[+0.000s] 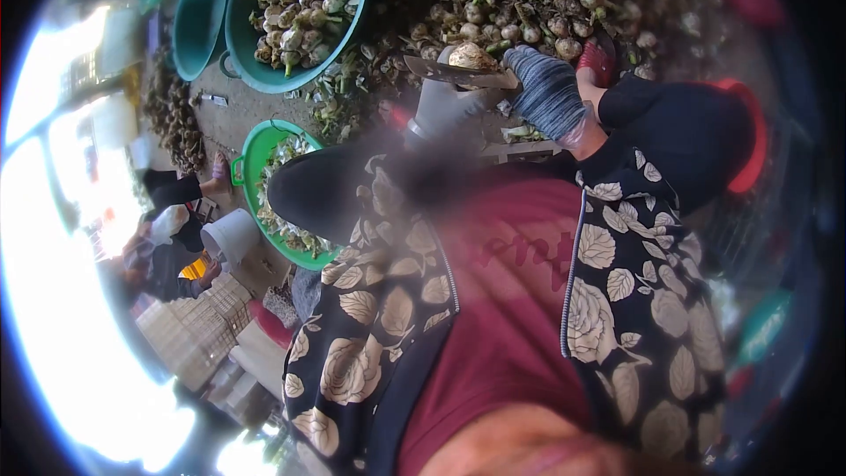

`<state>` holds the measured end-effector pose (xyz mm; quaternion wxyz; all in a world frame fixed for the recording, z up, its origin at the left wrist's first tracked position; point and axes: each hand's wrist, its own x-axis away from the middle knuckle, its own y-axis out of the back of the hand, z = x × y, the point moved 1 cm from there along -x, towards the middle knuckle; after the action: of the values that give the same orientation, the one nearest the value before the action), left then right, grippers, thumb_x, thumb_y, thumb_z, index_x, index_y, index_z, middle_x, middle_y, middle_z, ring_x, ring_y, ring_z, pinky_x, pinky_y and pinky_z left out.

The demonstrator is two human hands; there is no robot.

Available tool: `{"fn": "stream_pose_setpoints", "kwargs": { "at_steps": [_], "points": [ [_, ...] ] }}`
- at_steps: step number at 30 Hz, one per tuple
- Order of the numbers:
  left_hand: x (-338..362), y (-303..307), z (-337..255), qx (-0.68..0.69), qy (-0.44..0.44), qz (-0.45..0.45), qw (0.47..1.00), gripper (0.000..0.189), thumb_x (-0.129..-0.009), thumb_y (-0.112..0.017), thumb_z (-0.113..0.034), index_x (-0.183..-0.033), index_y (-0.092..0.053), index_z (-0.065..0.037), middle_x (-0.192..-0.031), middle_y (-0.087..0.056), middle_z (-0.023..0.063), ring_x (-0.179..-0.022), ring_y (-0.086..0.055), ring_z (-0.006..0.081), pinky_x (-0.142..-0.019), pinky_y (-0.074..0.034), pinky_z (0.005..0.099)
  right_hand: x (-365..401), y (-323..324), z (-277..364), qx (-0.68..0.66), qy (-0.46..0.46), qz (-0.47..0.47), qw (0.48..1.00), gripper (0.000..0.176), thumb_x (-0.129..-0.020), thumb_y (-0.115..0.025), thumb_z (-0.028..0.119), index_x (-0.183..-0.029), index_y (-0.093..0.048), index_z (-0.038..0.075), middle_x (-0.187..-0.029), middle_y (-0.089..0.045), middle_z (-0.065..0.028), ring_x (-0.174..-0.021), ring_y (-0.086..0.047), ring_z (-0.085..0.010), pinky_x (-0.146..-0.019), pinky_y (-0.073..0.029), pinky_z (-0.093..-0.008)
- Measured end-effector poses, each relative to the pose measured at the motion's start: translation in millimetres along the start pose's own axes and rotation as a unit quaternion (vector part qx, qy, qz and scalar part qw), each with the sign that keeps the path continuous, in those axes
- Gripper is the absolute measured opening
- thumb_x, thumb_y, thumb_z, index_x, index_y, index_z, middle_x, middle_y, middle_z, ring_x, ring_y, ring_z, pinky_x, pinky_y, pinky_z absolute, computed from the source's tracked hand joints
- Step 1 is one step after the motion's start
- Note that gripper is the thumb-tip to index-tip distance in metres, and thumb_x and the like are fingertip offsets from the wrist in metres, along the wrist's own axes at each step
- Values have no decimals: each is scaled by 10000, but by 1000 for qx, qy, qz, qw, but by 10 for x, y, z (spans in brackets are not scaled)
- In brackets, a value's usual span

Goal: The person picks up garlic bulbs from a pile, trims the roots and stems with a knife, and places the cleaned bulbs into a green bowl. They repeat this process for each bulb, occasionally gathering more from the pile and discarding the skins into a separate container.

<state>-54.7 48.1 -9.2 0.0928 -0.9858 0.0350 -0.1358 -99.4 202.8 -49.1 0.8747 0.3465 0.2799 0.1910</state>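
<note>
My right hand (548,95), in a striped grey-blue knit glove, is closed around a knife (441,71), its handle hidden in the fist. The broad blade points left, across the front of my left hand (443,107). That hand wears a pale glove and is partly blurred. It grips a garlic bulb (473,55), which shows just beyond the blade's upper edge. Beneath the hands lie cut garlic stems (523,134).
A large heap of garlic (529,4) covers the floor ahead. A teal tub (231,31) holds trimmed bulbs. By my left knee stands a green basin (249,157) of peelings and stalks. Another person (172,238) sits at far left near a white bucket (227,236).
</note>
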Motion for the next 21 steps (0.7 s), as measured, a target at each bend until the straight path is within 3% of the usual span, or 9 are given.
{"fn": "stream_pose_setpoints", "kwargs": {
  "at_steps": [6, 8, 11, 12, 14, 15, 17, 20, 21],
  "points": [
    [123, -159, 4, 95, -38, -60, 993, 359, -661, -705, -80, -967, -528, -17, -841, -583, 21, -797, -564, 101, -701, -465, 257, 128, -110, -258, -1, -26, -45, 999, 260, -679, -649, 171, -896, -582, 45, -808, -594, -168, -742, -592, -341, -651, -481, -406],
    [211, -122, -61, 75, -31, -46, 996, 438, -645, -733, -156, -998, -514, -15, -841, -567, 10, -757, -548, 82, -659, -460, 238, 197, -170, -710, -62, -347, 64, 934, 284, -742, -605, 246, -894, -602, 6, -793, -620, -189, -737, -600, -349, -658, -483, -384],
    [411, -103, -473, 52, 6, -45, 998, 762, -624, -773, -452, -1143, -433, -8, -851, -550, 9, -636, -504, 53, -478, -404, 195, 137, -153, -832, -32, -299, -5, 954, 365, -763, -620, 249, -999, -599, -28, -835, -639, -200, -752, -623, -305, -692, -488, -352],
    [306, 39, -327, 55, -67, -22, 996, 799, -680, -701, -545, -1188, -394, -10, -820, -543, 7, -601, -489, 51, -469, -391, 194, 155, -193, -799, -50, -304, -3, 951, 382, -768, -627, 250, -1021, -594, -34, -844, -642, -198, -752, -628, -288, -699, -489, -343],
    [266, 124, -315, 81, -4, -42, 996, 755, -682, -710, -518, -1189, -434, -32, -818, -554, 28, -617, -520, 75, -495, -402, 206, 99, -225, -780, -119, -333, 1, 935, 397, -775, -638, 247, -1044, -589, -41, -852, -647, -186, -748, -633, -258, -707, -491, -330],
    [272, 148, -292, -62, -11, -42, 997, 674, -687, -707, -457, -1164, -462, -48, -838, -561, 36, -646, -537, 98, -535, -417, 225, 124, -228, -753, -171, -360, 7, 917, 394, -778, -642, 245, -1044, -589, -41, -850, -649, -177, -744, -633, -245, -708, -492, -324],
    [269, 147, -229, -336, -21, -36, 941, 520, -698, -700, -336, -1114, -517, -82, -879, -574, 51, -703, -570, 144, -614, -448, 261, 0, 30, -440, -204, -409, 83, 885, 374, -778, -652, 232, -1035, -591, -34, -839, -650, -148, -742, -629, -213, -713, -490, -309],
    [69, 136, 62, -661, -287, 51, 691, 326, -677, -615, -178, -993, -575, -113, -952, -582, 57, -856, -577, 203, -775, -440, 326, -150, 117, -224, -128, -230, 93, 960, 328, -778, -642, 226, -986, -599, -24, -823, -642, -156, -743, -627, -244, -710, -489, -317],
    [69, 99, 102, -673, -293, 116, 668, 227, -684, -544, -126, -910, -572, -115, -994, -576, 46, -963, -540, 218, -885, -387, 353, -217, 99, -212, -77, -170, 134, 973, 289, -748, -635, 211, -925, -598, -15, -817, -632, -170, -762, -621, -294, -713, -492, -354]
  ]
}}
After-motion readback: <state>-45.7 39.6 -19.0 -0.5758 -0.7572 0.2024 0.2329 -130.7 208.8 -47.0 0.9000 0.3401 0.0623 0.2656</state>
